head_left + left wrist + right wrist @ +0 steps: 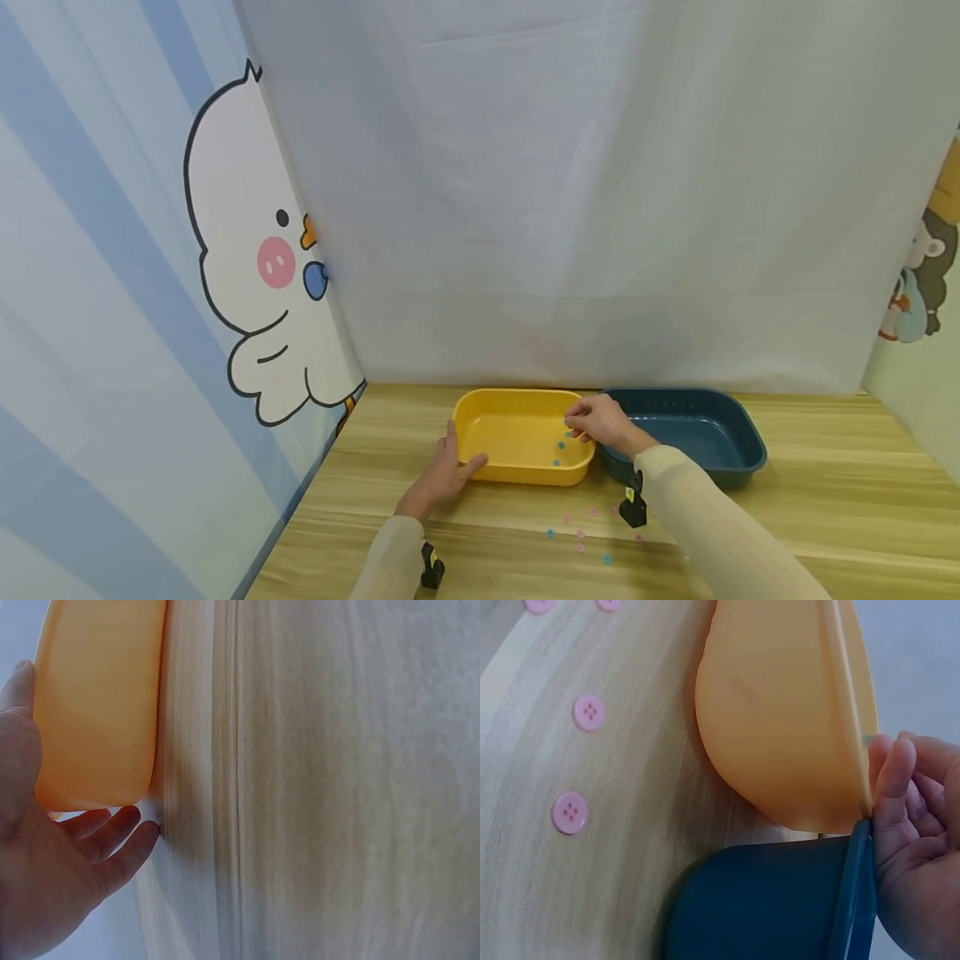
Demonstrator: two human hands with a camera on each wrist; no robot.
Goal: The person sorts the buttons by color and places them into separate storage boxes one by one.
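Note:
My left hand [444, 473] rests against the near left corner of a yellow plastic basin [517, 476], its thumb at the front rim and fingers along the end wall. In the left wrist view, the loosely spread fingers [120, 832] touch the basin's end. Over the basin's right end, my right hand [603, 419] pinches a small blue button [867, 739], mostly covered by the fingertips. Several blue buttons [561, 445] lie inside the basin below that hand.
A dark blue basin [705, 437] stands against the yellow one's right side, under my right forearm. Pink buttons [571, 812] and blue buttons [551, 533] lie scattered on the wooden table [517, 550] in front. A pale curtain [600, 208] hangs behind both basins.

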